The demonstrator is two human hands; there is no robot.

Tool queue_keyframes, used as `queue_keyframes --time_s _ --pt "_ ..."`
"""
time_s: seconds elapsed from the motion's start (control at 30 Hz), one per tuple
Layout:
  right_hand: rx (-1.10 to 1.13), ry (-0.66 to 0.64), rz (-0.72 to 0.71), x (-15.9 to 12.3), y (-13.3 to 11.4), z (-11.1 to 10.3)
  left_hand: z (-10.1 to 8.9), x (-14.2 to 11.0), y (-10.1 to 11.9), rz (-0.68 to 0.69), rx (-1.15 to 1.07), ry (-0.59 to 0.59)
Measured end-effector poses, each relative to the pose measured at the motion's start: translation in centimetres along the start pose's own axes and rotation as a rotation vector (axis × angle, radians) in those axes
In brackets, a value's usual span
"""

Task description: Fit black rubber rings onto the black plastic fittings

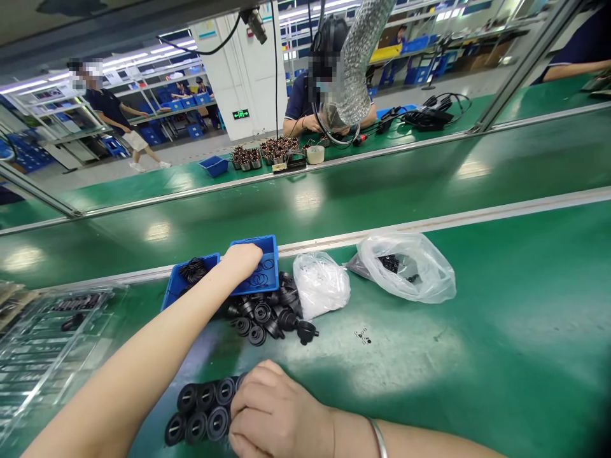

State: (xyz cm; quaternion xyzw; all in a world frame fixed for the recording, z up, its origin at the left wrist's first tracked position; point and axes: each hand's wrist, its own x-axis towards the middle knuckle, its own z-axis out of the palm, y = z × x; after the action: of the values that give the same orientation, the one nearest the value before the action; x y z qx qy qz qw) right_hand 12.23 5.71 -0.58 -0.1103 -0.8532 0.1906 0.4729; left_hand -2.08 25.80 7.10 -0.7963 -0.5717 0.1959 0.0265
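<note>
My left hand (244, 259) reaches into a blue bin (273, 251) that has thin black rubber rings (259, 279) on its floor. Its fingers are hidden behind the back of the hand. Near me, my right hand (274, 410) rests at the right end of two rows of black round caps (196, 427), each with a light slot-like mark in the middle. Its fingers are curled down, and what they hold, if anything, is out of sight. A heap of loose black round parts (262, 312) lies just in front of the bin.
A second blue bin (168, 289) holds black rings. To the right are a white-filled plastic bag (322, 286), an open bag (432, 273) with small black parts, and scattered tiny pieces (363, 335). Clear plastic trays (52, 362) lie left. Across the bench a co-worker (298, 102) sits.
</note>
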Motion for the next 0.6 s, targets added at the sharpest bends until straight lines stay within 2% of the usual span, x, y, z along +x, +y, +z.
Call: queue_keyframes --time_s 0.1,0.33,0.47,0.6 --pt "-0.002 0.013 0.003 0.0 0.0 -0.1 -0.6 -0.2 0.0 -0.008 -0.009 -0.019" --pt "-0.005 0.022 -0.013 0.2 0.0 -0.2 -2.2 -1.1 -0.5 0.011 -0.06 0.019" --pt "0.005 0.043 -0.017 0.3 0.0 -0.2 -1.9 -0.5 -0.3 0.08 -0.123 -0.003" --pt "-0.01 -0.002 0.001 0.1 0.0 -0.1 -1.0 0.2 0.2 0.086 -0.145 0.009"
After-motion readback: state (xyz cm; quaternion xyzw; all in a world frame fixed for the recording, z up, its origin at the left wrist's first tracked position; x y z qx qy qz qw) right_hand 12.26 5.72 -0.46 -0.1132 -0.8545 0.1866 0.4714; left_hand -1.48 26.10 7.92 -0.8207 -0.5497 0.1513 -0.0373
